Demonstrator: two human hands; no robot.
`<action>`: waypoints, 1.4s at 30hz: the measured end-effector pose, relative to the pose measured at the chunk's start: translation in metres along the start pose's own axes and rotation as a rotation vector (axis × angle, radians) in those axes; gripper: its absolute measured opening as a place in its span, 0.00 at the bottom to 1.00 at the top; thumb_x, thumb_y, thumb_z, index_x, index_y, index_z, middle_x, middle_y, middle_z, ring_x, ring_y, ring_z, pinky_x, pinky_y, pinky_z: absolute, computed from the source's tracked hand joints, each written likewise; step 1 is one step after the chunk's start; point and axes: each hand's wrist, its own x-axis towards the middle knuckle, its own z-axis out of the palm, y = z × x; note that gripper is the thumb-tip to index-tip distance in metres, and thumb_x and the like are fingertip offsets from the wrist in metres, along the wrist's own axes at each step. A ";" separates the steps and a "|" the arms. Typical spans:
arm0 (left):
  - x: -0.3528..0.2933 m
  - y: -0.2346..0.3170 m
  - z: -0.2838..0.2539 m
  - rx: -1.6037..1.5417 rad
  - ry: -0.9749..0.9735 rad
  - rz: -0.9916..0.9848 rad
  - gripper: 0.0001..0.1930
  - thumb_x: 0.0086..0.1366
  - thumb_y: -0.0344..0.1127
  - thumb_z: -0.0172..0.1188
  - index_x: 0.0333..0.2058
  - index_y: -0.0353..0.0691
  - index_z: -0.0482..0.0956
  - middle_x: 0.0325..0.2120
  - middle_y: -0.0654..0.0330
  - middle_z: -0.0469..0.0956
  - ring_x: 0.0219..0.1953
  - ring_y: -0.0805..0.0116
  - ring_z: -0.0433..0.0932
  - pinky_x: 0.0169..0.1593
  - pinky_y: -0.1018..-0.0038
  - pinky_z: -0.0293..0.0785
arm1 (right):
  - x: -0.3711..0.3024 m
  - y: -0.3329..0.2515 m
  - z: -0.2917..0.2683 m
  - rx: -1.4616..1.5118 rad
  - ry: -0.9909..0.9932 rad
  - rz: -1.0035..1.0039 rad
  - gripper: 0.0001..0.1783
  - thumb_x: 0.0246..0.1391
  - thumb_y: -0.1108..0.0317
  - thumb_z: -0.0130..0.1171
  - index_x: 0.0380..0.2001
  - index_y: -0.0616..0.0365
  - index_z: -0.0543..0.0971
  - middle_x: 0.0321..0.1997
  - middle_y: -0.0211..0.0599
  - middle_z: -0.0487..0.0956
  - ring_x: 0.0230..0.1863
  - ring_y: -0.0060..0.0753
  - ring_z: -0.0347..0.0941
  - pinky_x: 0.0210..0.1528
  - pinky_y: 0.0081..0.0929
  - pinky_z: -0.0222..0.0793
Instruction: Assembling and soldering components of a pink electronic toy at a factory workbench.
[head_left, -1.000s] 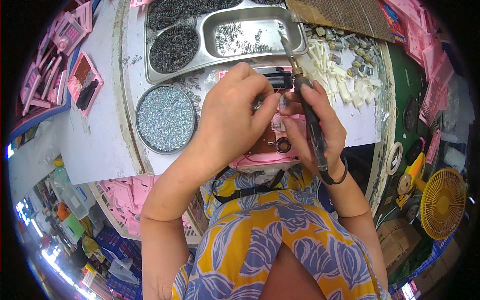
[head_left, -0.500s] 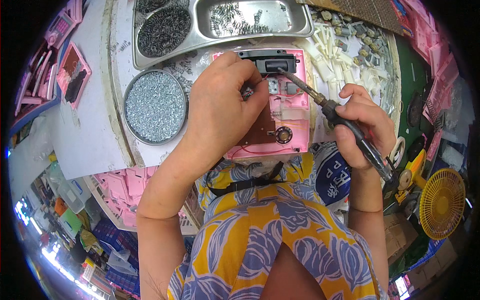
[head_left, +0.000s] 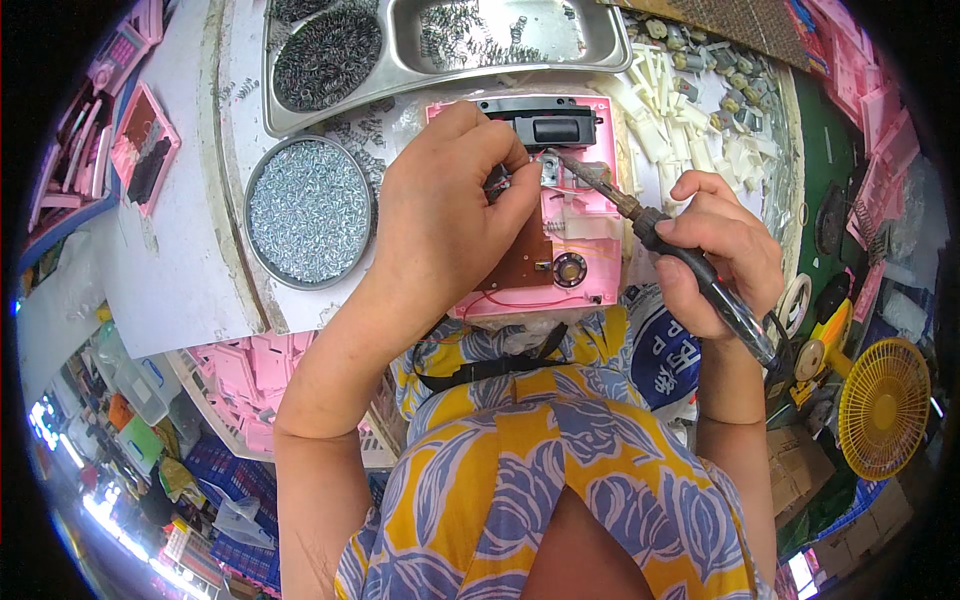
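Observation:
My right hand (head_left: 727,262) is closed around the dark handle of a soldering iron (head_left: 700,265). The iron's tip points left and down into a pink plastic casing (head_left: 608,255), close to my left fingertips. My left hand (head_left: 450,185) is pinched over the casing's left half; what lies between finger and thumb is too small to make out, though thin wires show by it. Inside the casing are a black part (head_left: 555,128) at the far end, a brown circuit board (head_left: 520,265) partly under my left hand, a small round speaker (head_left: 570,269) and a red wire (head_left: 530,303).
Left of the casing stands a round tin of small screws (head_left: 250,215). Beyond is a metal tray (head_left: 400,105) holding springs. White plastic pieces (head_left: 655,125) and small motors (head_left: 745,110) lie at the right. A yellow fan (head_left: 884,408) stands at far right.
The soldering iron's tip has moved left and slightly nearer, from the black part down to beside my left fingertips. My left hand stays pinched in nearly the same place.

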 end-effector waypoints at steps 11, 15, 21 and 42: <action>0.000 0.000 0.004 0.039 0.068 0.039 0.07 0.56 0.28 0.69 0.25 0.35 0.79 0.23 0.59 0.72 0.24 0.66 0.73 0.28 0.72 0.69 | 0.004 0.003 0.002 -0.011 -0.019 -0.007 0.14 0.43 0.75 0.68 0.37 0.64 0.82 0.24 0.35 0.81 0.19 0.30 0.69 0.39 0.36 0.75; 0.000 0.000 0.005 0.043 0.084 0.036 0.07 0.56 0.28 0.70 0.25 0.35 0.79 0.22 0.60 0.71 0.23 0.67 0.72 0.27 0.72 0.67 | 0.006 0.002 0.001 -0.028 -0.050 -0.022 0.15 0.42 0.76 0.69 0.37 0.62 0.82 0.23 0.34 0.79 0.19 0.32 0.69 0.39 0.36 0.75; -0.001 -0.002 0.009 0.041 0.121 0.047 0.07 0.55 0.28 0.70 0.24 0.36 0.79 0.21 0.60 0.71 0.23 0.68 0.72 0.27 0.72 0.67 | 0.007 0.004 -0.002 -0.076 -0.079 -0.085 0.16 0.40 0.76 0.71 0.37 0.61 0.82 0.21 0.33 0.77 0.19 0.34 0.70 0.37 0.36 0.75; -0.002 -0.002 0.013 0.049 0.154 0.021 0.07 0.53 0.29 0.70 0.24 0.39 0.79 0.24 0.58 0.73 0.24 0.59 0.75 0.26 0.67 0.72 | 0.014 0.008 -0.003 -0.036 -0.126 -0.011 0.12 0.46 0.72 0.68 0.35 0.66 0.81 0.22 0.37 0.79 0.19 0.31 0.66 0.41 0.42 0.73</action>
